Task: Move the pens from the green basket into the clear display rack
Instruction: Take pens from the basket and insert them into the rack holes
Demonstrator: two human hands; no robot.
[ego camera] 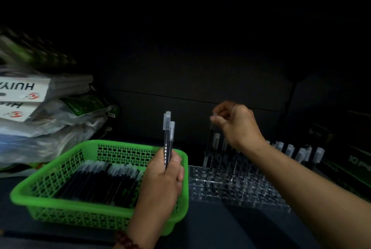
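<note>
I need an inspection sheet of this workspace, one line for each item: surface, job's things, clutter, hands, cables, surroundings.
Surface: dark table.
Job's things: green basket holds loose pens; clear display rack beside it has standing pens in its back rows.
Clutter: plastic-wrapped packages piled at left.
Hands: left hand grips a bundle of pens upright; right hand pinches a single pen by its cap over the rack.
Cables: nothing seen.
Surroundings: dark wall behind; dark boxes at right.

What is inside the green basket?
Black pens with clear caps lie piled in the green basket. The left hand, gripping a few pens upright, covers its right part, hiding what lies there.
</note>
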